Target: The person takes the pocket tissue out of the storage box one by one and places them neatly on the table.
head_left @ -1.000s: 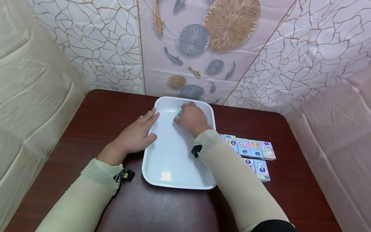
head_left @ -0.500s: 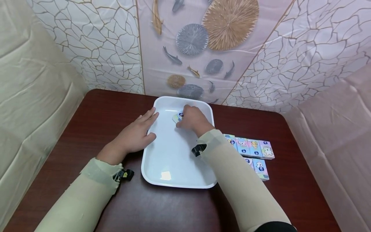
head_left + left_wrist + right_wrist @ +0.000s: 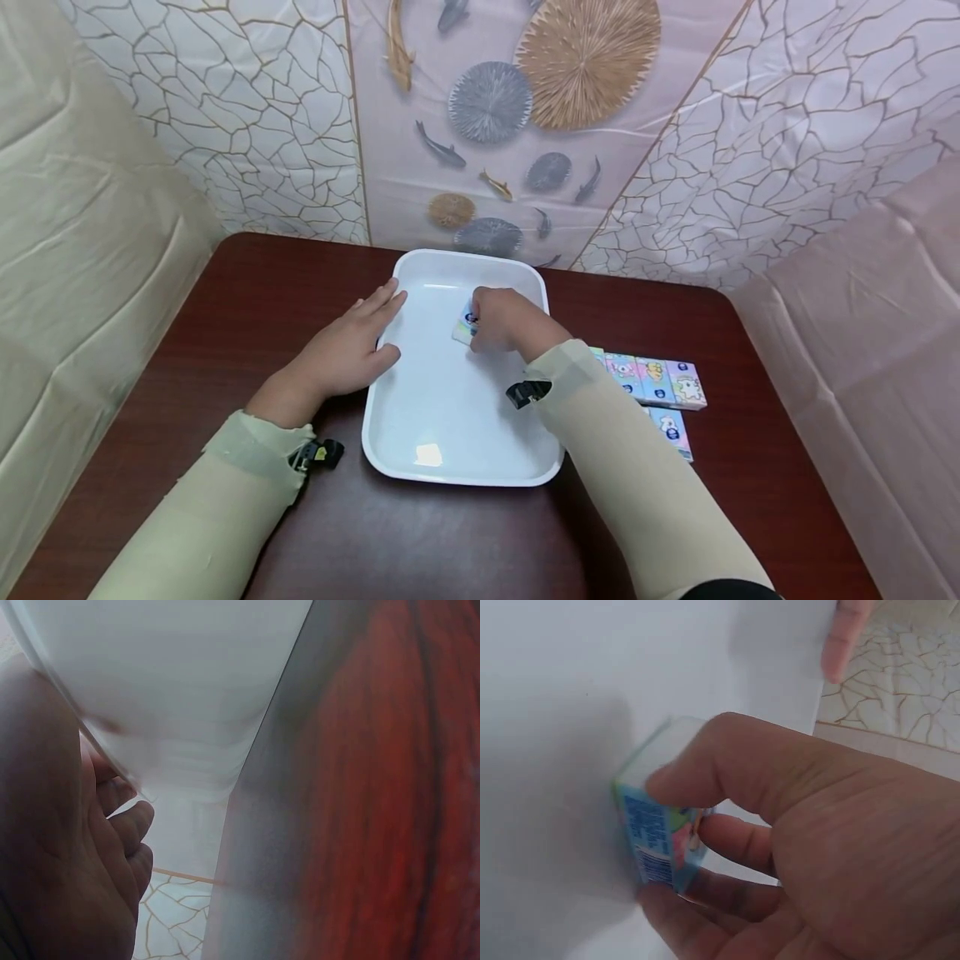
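A white rectangular tray [image 3: 450, 408] lies on the dark red table. My right hand [image 3: 510, 321] is inside its far right part, pinching a small printed tissue pack [image 3: 462, 327] between thumb and fingers. The right wrist view shows the pack's blue side [image 3: 646, 825] with a barcode, held low over the white tray floor, and part of it is covered by my fingers. My left hand [image 3: 348, 354] rests on the tray's left rim, fingers extended; in the left wrist view the fingers [image 3: 131, 825] lie along the tray's outer edge.
Right of the tray, several similar packs [image 3: 656, 382] stand in a row, with another pack [image 3: 671, 429] in front of them; my right forearm hides part of both. A patterned cloth [image 3: 480, 167] hangs behind the table [image 3: 757, 467].
My right hand has moved slightly nearer and to the right in the tray, and the tissue pack has turned and shifted with it. The left hand has stayed at the rim.
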{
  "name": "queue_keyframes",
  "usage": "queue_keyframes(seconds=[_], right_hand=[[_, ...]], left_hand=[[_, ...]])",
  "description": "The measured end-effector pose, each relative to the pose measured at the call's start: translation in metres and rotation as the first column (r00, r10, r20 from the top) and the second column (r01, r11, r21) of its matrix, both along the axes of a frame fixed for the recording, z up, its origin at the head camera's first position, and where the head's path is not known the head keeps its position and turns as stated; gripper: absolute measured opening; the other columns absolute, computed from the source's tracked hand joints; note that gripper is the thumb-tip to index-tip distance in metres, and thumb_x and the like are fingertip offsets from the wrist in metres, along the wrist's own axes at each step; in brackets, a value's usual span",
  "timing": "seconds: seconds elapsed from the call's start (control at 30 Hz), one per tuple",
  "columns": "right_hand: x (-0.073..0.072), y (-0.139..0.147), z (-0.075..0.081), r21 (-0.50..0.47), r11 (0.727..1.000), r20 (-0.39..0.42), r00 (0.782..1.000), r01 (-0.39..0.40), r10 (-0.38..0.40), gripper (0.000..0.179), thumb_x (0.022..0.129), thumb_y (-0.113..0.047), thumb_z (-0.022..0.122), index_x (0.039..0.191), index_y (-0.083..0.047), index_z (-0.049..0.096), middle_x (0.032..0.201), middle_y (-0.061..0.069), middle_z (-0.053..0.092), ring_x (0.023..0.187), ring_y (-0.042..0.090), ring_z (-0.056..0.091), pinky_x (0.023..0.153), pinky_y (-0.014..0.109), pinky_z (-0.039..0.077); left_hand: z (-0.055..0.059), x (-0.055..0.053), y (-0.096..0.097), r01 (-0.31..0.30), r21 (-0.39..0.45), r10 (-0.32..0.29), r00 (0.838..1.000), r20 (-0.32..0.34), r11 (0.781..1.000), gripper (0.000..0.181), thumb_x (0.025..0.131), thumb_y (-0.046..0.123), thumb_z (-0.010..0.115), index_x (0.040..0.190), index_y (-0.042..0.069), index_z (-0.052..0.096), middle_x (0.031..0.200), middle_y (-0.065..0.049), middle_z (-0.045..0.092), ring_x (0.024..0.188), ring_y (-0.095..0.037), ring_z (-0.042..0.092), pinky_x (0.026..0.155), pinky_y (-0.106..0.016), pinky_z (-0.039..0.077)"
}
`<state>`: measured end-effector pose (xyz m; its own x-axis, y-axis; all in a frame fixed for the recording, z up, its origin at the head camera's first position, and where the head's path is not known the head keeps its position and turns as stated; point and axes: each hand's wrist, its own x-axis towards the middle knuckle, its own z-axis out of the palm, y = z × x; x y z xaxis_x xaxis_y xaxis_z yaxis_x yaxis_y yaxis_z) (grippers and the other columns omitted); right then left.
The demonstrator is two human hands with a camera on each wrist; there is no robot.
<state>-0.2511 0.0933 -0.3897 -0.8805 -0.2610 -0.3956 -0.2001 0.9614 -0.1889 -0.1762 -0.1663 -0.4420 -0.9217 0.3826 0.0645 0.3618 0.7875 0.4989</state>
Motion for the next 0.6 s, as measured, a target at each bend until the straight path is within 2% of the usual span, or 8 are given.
queue_keyframes(seconds=[0.13, 0.37, 0.6], right_hand=[[0.011, 0.006, 0.002, 0.006, 0.999, 0.009, 0.999, -0.050, 0.050, 0.039, 0.084, -0.026, 0.087, 0.113, -0.020, 0.061, 0.108, -0.001, 0.066, 0.100, 0.022, 0.061, 0.085, 0.038, 0.053], [0.034, 0.015, 0.011, -0.037, 0.992, 0.039, 0.992, -0.121, 0.123, 0.042, 0.084, -0.015, 0.086, 0.118, -0.024, 0.062, 0.112, -0.001, 0.065, 0.100, 0.023, 0.061, 0.078, 0.037, 0.054], [0.057, 0.028, 0.022, -0.118, 0.971, -0.018, 0.978, -0.208, 0.207, 0.045, 0.078, -0.008, 0.088, 0.112, -0.025, 0.062, 0.107, -0.003, 0.065, 0.095, 0.021, 0.060, 0.077, 0.036, 0.052]], left_hand=[[0.000, 0.000, 0.000, -0.003, -0.004, 0.003, 1.000, 0.003, 1.000, 0.075, 0.101, 0.031, 0.050, 0.170, 0.019, 0.020, 0.179, 0.003, 0.005, 0.163, -0.033, 0.021, 0.133, -0.052, 0.018], [0.001, 0.001, 0.001, -0.010, -0.009, 0.010, 1.000, 0.012, 1.000, 0.076, 0.102, 0.031, 0.050, 0.170, 0.020, 0.019, 0.179, 0.002, 0.005, 0.163, -0.033, 0.021, 0.133, -0.053, 0.018], [0.002, 0.002, 0.001, -0.003, 0.005, 0.003, 1.000, 0.009, 1.000, 0.075, 0.102, 0.030, 0.050, 0.170, 0.020, 0.020, 0.179, 0.003, 0.005, 0.163, -0.033, 0.021, 0.133, -0.052, 0.018]])
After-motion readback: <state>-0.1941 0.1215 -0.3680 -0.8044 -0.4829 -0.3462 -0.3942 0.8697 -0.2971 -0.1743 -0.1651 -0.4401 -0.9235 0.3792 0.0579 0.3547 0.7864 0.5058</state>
